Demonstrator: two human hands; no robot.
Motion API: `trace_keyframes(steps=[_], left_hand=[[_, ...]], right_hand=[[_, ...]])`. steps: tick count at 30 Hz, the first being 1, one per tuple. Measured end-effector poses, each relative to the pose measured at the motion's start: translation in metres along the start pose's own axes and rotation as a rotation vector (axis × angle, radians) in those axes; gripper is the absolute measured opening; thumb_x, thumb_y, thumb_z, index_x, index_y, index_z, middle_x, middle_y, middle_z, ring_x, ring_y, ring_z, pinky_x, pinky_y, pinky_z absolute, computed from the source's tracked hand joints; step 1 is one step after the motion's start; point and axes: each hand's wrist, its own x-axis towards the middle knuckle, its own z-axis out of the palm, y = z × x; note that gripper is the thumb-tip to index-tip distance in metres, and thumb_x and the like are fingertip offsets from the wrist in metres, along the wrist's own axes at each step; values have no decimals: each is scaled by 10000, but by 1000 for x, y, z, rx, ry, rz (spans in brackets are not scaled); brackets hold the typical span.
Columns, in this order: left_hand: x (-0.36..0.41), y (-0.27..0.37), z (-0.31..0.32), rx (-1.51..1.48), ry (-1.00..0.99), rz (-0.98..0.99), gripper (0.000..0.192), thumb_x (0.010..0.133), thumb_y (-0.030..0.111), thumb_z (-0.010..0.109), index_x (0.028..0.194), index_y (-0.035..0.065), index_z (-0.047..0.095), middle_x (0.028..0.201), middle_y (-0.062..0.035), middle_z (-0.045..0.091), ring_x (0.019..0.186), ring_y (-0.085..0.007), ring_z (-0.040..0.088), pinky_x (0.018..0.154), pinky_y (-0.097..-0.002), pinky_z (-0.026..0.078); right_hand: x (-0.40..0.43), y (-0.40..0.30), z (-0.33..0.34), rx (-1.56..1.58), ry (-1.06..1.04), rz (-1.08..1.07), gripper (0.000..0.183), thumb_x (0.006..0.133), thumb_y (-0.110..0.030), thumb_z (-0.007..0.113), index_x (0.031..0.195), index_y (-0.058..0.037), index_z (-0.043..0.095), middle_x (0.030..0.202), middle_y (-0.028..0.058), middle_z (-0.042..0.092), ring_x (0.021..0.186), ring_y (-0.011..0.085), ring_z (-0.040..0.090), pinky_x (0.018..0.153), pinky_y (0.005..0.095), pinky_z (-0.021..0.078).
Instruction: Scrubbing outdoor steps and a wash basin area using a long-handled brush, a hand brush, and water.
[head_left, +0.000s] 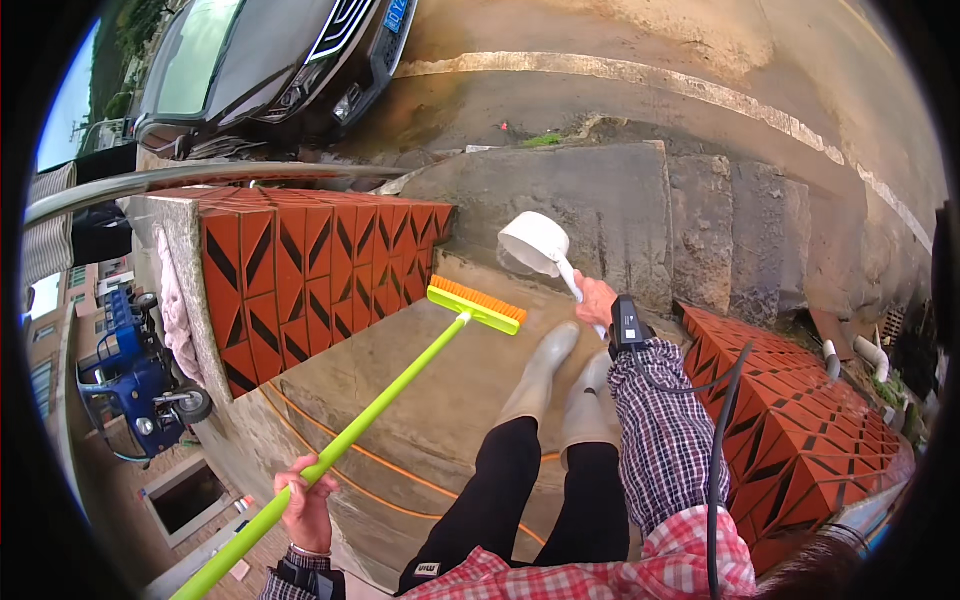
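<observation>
My left hand grips the lime-green pole of a long-handled scrub brush. Its green head with orange bristles is at the wet concrete floor, close to the tiled wall; whether the bristles touch the floor I cannot tell. In my right hand is the handle of a white plastic water dipper, its bowl held out over the edge of the landing. What the dipper holds inside is not visible. Below my hands stand my legs in pale rubber boots.
Low walls of red tile flank me on the left and right. Concrete steps lead down ahead. An orange hose runs across the floor behind the brush. A dark car and a blue three-wheeler stand beyond.
</observation>
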Motion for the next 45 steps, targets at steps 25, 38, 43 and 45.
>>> trace_keyframes(steps=[25,38,43,45], left_hand=[[16,-36,-35,107,52,-166,344,805,374,542,884,52,450,1078,-123,486,642,-175,552,558,-300,477],[45,-23,-22,203,-149,-134,297,821,316,536,896,30,501,1070,-109,493,626,-146,560,524,-254,477],[65,-10,-12,332,-393,-105,204,822,259,542,895,70,514,1084,-79,487,663,-127,553,529,-238,474],[75,-5,-6,352,-439,-97,200,817,254,552,898,74,518,1087,-71,489,666,-125,554,528,-237,472]], right_hand=[[-166,62,1,-415,52,518,571,700,-101,506,1210,48,299,769,271,567,678,391,574,614,438,470],[-283,-19,-41,565,775,674,575,713,-47,484,1234,99,289,664,122,543,423,188,502,408,306,434],[-378,-118,-84,1145,841,407,605,732,5,481,1287,49,243,693,74,527,421,97,454,369,216,391],[-424,-152,-97,1288,954,254,625,738,-2,500,1299,32,227,696,85,524,417,95,452,371,200,386]])
